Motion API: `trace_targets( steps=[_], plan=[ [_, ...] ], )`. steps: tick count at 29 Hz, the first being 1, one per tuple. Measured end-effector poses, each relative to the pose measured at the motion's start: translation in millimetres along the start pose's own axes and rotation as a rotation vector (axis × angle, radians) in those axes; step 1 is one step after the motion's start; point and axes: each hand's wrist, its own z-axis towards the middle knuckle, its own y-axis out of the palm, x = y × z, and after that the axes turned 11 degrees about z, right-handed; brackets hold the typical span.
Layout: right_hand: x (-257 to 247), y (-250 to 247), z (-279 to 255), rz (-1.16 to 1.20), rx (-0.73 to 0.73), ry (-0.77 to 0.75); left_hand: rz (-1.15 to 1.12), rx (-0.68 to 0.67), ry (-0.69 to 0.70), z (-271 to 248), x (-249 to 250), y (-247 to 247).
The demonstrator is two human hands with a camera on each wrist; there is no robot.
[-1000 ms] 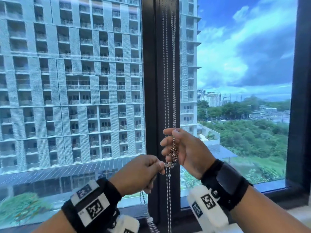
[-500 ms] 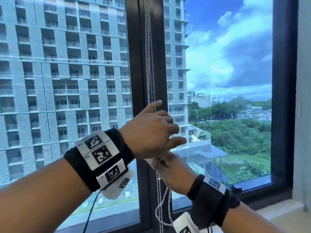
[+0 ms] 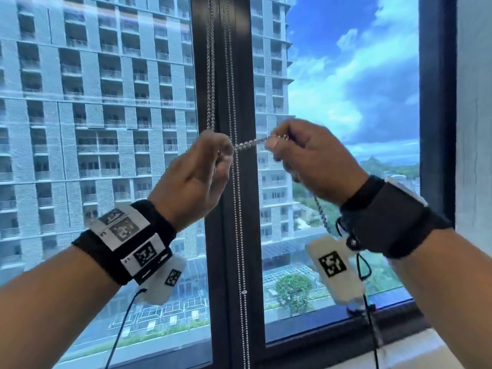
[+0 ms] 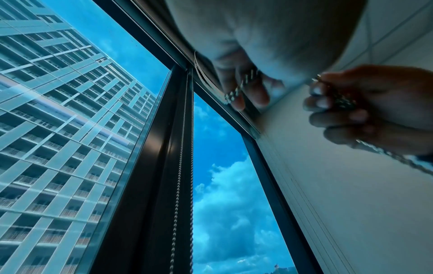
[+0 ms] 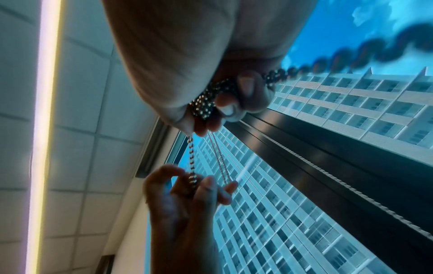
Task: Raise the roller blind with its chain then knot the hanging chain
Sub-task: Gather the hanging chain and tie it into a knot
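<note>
A silver bead chain [image 3: 210,62] hangs in front of the dark window mullion [image 3: 202,75]. My left hand [image 3: 226,153] pinches the chain at chest height, left of the mullion's middle. My right hand [image 3: 277,145] grips a bunched length of the same chain, a hand's width to the right. A short stretch of chain [image 3: 247,144] runs taut between the two hands. More chain trails down from my right hand past the wrist [image 3: 323,217]. In the right wrist view the bundled beads [image 5: 203,105] sit inside my curled fingers. The left wrist view shows my left fingertips [image 4: 243,92] on the chain.
Further loose chains [image 3: 239,235] hang straight down the mullion below my hands. The dark window frame [image 3: 436,129] and a white wall [image 3: 476,129] stand at the right. A pale sill [image 3: 399,352] runs along the bottom. The glass is uncovered.
My left hand has come off the top of my right hand and moved left. Both hands have risen and drawn apart, pulling a short length of chain tight between them.
</note>
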Motion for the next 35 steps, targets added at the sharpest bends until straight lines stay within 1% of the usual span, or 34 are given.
trace_targets(
  steps=[1, 2, 3, 4, 6, 7, 9, 11, 12, 15, 18, 23, 26, 27, 28, 31, 33, 34, 35],
  plan=[
    [-3.2, -1.0, 13.0, 0.040, 0.015, -0.006, 0.033, 0.059, 0.039, 2.8, 2.1, -0.5],
    [-6.3, -0.4, 25.4, 0.061, 0.029, -0.013, 0.085, 0.086, 0.064, 7.1, 3.5, -0.7],
    [-9.4, 1.3, 36.4, 0.063, 0.043, -0.020, 0.134, 0.110, 0.052, 12.5, 5.0, -1.4],
    [-12.5, 3.9, 46.1, 0.055, 0.059, -0.026, 0.156, 0.127, 0.006, 18.0, 4.5, -1.6],
    [-18.8, 9.4, 61.4, 0.035, 0.083, -0.027, 0.216, 0.142, -0.160, 30.0, 0.1, -3.7],
    [-21.5, 12.5, 66.6, 0.033, 0.082, -0.024, 0.270, 0.106, -0.254, 35.7, -3.3, -5.8],
    [-26.2, 20.4, 73.7, 0.018, 0.048, -0.036, 0.370, -0.049, -0.414, 43.5, -10.6, -10.2],
    [-29.8, 30.4, 76.9, -0.040, 0.004, -0.065, 0.476, -0.186, -0.522, 46.7, -13.2, -16.4],
    [-30.8, 35.4, 78.2, -0.081, -0.008, -0.078, 0.535, -0.242, -0.537, 46.7, -12.8, -20.2],
    [-30.8, 46.6, 80.9, -0.191, -0.034, -0.102, 0.689, -0.406, -0.511, 43.8, -12.5, -27.8],
    [-26.5, 53.2, 84.4, -0.206, -0.073, -0.098, 0.777, -0.564, -0.513, 39.5, -14.5, -35.5],
    [-14.1, 60.1, 88.0, -0.267, -0.147, -0.082, 0.832, -0.767, -0.525, 33.9, -19.0, -42.8],
    [-7.7, 60.8, 94.8, -0.298, -0.138, -0.091, 0.802, -0.855, -0.488, 29.8, -31.6, -44.6],
    [-6.0, 59.2, 97.9, -0.305, -0.127, -0.093, 0.814, -0.844, -0.447, 27.9, -37.0, -45.5],
    [-4.4, 57.0, 100.7, -0.309, -0.119, -0.089, 0.836, -0.797, -0.372, 26.3, -42.0, -45.4],
    [-1.9, 48.0, 112.5, -0.327, -0.084, -0.110, 0.879, -0.538, -0.066, 27.3, -44.5, -45.6],
    [-4.1, 39.2, 123.4, -0.329, -0.033, -0.140, 0.794, -0.342, 0.129, 29.7, -37.0, -44.4],
    [-6.4, 34.8, 128.9, -0.331, -0.022, -0.150, 0.747, -0.274, 0.198, 31.6, -35.0, -44.4],
    [-9.3, 31.1, 133.5, -0.344, -0.024, -0.158, 0.718, -0.246, 0.254, 34.1, -34.8, -45.0]
  ],
)
